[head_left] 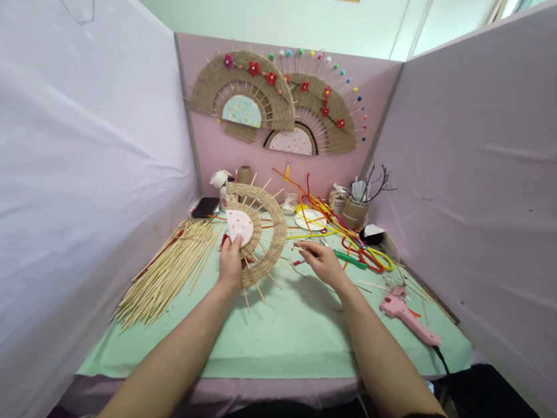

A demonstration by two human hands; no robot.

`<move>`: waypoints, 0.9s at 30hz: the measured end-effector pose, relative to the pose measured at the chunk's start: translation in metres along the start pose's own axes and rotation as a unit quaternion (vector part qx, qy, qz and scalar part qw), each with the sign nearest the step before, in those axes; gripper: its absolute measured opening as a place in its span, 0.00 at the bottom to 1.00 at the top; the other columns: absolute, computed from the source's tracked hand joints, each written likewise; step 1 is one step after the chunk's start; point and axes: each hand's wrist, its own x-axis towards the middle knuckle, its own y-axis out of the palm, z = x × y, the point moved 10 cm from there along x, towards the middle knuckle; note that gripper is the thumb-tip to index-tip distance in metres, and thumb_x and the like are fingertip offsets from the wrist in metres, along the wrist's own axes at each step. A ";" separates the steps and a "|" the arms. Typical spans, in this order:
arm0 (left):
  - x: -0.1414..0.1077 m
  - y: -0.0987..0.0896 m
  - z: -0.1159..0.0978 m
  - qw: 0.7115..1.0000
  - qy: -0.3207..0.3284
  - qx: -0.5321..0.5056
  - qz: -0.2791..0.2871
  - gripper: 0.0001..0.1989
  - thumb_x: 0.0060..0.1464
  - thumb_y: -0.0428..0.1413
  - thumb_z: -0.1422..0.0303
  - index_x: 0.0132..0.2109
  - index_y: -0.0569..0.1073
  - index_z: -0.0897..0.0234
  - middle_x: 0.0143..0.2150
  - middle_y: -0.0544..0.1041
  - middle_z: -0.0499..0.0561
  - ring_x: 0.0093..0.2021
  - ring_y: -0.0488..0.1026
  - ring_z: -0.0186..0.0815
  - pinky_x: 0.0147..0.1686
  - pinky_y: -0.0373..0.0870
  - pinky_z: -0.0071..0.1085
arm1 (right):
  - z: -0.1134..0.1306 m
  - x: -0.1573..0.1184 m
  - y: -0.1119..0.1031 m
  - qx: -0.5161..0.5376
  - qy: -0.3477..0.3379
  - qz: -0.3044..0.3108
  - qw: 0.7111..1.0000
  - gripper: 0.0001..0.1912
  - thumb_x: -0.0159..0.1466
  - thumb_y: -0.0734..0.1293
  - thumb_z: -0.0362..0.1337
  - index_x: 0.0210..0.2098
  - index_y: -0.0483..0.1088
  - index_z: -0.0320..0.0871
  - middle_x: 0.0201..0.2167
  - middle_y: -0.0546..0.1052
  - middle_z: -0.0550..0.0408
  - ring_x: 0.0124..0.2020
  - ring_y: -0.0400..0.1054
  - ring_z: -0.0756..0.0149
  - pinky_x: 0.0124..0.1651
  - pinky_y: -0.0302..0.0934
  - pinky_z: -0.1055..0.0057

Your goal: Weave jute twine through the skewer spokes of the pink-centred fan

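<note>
My left hand (232,262) grips a half-round woven fan (276,219) by its flat side, tilted upright above the table. Two bands of brown twine run across its thin wooden sticks, whose tips stick out past the rim. At its centre is a white half-circle with pink dots (240,227), and my thumb rests on its lower edge. To the right of the fan, my right hand (320,260) is closed in a pinch at the fan's outer edge. A thin pale line meets its fingertips; whether it is a stick or twine I cannot make out.
Loose wooden sticks (170,275) lie in a pile at left, near a dark phone (206,207). Coloured pipe cleaners (332,213), green-handled scissors (350,259) and a pink glue gun (409,318) lie at right. Two finished fans (242,65) hang against the pink back panel (368,71).
</note>
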 end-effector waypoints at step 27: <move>0.000 0.014 0.024 0.976 -0.119 -0.175 0.045 0.10 0.54 0.53 0.61 0.39 0.67 0.63 0.27 0.74 0.48 0.23 0.71 0.32 0.27 0.70 0.31 | 0.014 -0.006 0.028 -0.001 -0.021 0.071 0.997 0.16 0.63 0.59 0.43 0.42 0.73 0.42 0.30 0.75 0.52 0.27 0.68 0.67 0.32 0.62 0.71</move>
